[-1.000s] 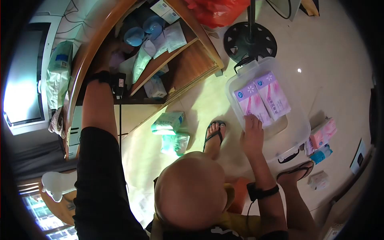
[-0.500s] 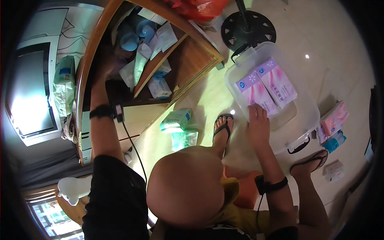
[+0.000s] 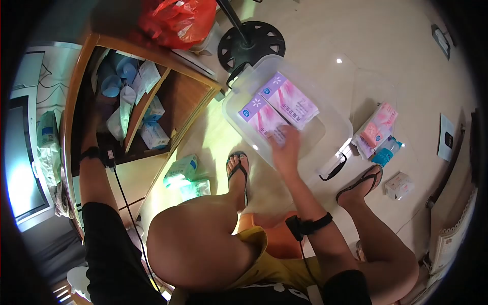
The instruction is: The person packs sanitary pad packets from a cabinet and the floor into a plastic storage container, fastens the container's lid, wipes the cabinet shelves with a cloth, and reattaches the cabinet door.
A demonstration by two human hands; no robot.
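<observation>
Right hand (image 3: 286,148), nearer, is reaching to the near end of the closer pink-and-purple box (image 3: 262,119), slanting away leftward inside the clear plastic bin (image 3: 312,137); left hand (image 3: 105,109) is reaching inside the brown wooden cabinet (image 3: 189,96). Both grips are staying unclear.

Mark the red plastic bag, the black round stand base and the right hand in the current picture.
Red plastic bag (image 3: 179,21): head view, on its crinkled side.
Black round stand base (image 3: 272,46): head view, on its flat rim.
Right hand (image 3: 285,148): head view, on its back.
</observation>
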